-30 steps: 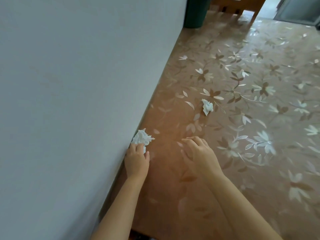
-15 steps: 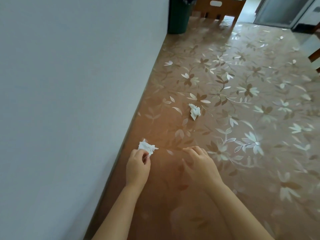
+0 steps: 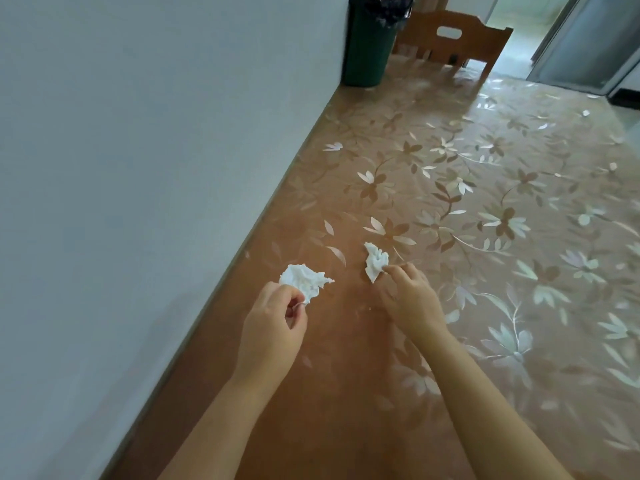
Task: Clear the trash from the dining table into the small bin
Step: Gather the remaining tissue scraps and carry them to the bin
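Observation:
My left hand (image 3: 273,327) pinches a crumpled white tissue (image 3: 303,279) just above the table, close to the wall. My right hand (image 3: 410,299) reaches a second crumpled white tissue (image 3: 375,260) lying on the table, and its fingertips pinch the tissue's near edge. A small dark green bin (image 3: 369,46) with a black liner stands at the far end of the table against the wall.
The dining table (image 3: 485,271) wears a brown floral cover and runs along a white wall (image 3: 138,168) on the left. A wooden chair (image 3: 457,39) stands behind the far end, beside the bin. A few small white scraps (image 3: 585,113) lie far right.
My left hand has lifted the first tissue away from the wall. My right hand has moved forward to the second tissue and taken its edge. The view has moved toward the bin.

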Motion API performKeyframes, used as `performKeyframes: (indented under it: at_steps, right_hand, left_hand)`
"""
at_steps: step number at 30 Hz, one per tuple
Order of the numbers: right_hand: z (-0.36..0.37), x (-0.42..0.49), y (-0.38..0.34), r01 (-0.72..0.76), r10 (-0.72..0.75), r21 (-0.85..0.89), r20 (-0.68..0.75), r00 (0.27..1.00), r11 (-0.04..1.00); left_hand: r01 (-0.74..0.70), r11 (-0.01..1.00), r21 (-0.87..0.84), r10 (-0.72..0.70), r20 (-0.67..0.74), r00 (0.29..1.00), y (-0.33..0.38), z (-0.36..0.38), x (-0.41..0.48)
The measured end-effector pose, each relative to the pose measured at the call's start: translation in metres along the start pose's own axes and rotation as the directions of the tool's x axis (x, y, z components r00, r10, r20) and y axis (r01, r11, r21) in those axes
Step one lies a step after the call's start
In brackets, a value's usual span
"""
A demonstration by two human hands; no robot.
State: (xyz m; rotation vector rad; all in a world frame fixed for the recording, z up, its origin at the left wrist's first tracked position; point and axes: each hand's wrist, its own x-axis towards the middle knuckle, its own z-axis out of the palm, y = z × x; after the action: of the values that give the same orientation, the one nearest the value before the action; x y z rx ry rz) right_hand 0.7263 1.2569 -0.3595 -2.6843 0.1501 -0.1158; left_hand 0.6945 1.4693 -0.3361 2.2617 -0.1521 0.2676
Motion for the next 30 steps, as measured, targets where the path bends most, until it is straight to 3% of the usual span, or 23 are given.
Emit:
performKeyframes:
  at_steps: [4, 8, 12, 23, 30]
  right_hand:
    - [0.016, 0.033, 0.003, 0.019, -0.019, 0.001, -0.036, 0.999, 1.0]
    - [0.03, 0.045, 0.005, 0.0, 0.001, -0.076, 0.014, 1.0, 0.997]
    - [0.037, 0.033, 0.006, -0.037, 0.037, -0.018, 0.009, 0.999, 0.999]
    - [0.032, -0.066, 0.007, -0.105, 0.103, 0.099, 0.023, 0.994, 0.99]
    - [0.017, -0.157, -0.002, -0.211, 0.204, 0.128, 0.063, 0.977, 0.969]
  left_hand:
    - [0.032, 0.999, 0.014, -0.032, -0.003, 0.999, -0.009, 0.006, -0.001]
    - [0.068, 0.998, 0.012, -0.068, 0.004, 0.998, -0.017, 0.004, -0.004]
    - [0.088, 0.996, 0.0, -0.088, 0.007, 0.996, -0.019, 0.0, -0.011]
    - [0.126, 0.992, -0.012, -0.124, 0.134, 0.983, -0.01, -0.02, -0.06]
    - [0.085, 0.995, -0.058, -0.069, 0.238, 0.969, 0.012, -0.037, -0.097]
